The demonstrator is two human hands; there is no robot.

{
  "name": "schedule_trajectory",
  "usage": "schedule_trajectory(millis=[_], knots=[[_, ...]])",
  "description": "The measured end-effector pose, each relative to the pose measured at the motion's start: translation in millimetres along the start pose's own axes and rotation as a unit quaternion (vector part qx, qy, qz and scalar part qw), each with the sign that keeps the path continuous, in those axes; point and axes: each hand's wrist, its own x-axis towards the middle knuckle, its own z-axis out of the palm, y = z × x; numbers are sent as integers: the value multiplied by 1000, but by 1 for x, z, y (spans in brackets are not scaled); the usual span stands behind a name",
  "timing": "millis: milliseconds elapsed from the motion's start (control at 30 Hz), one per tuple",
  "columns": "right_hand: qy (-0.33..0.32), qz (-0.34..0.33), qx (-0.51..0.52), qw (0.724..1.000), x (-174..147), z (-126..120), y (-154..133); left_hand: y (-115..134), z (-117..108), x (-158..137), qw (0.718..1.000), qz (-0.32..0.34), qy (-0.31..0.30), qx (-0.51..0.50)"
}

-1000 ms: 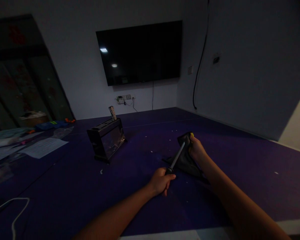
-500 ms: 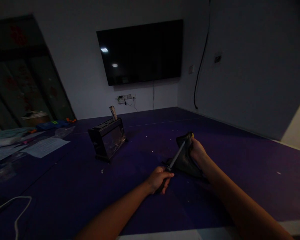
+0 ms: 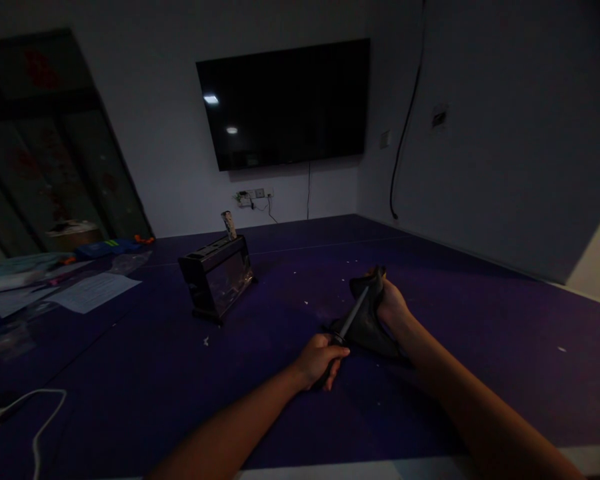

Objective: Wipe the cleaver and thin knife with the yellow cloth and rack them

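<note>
My left hand [image 3: 321,362] is closed around the black handle of a sharpening steel [image 3: 354,314]. The grey rod slants up and to the right, away from me. Its tip runs into the upper folds of a dark cloth [image 3: 373,330], so the end is hidden. From the right side, my right hand [image 3: 393,303] grips that cloth near its top; the fingertips are mostly behind it. The lower part of the cloth hangs down towards the table. To the left stands a black knife block [image 3: 215,273] with one patterned handle [image 3: 229,225] sticking up from its top.
Small white scraps [image 3: 206,341] lie on the purple table [image 3: 280,413]. Papers [image 3: 95,292], clear plastic and cloths are along the left side, with a white cable [image 3: 40,433] nearer me. A television [image 3: 287,103] hangs on the far wall above sockets [image 3: 255,195].
My right hand and the top of the cloth have shifted slightly, and a yellow bit beside the fingers is now out of sight. The left hand keeps its hold; the view has turned slightly.
</note>
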Motion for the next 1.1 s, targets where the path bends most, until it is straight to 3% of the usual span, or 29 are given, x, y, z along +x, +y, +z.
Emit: schedule_trajectory(millis=[433,1100], knots=[[-34,-22,-41,998,-3,1,4,-2,0,1,1000,3,-1,-22],[-34,53,0,998,-27,27,12,-6,0,4,999,25,18,-44]])
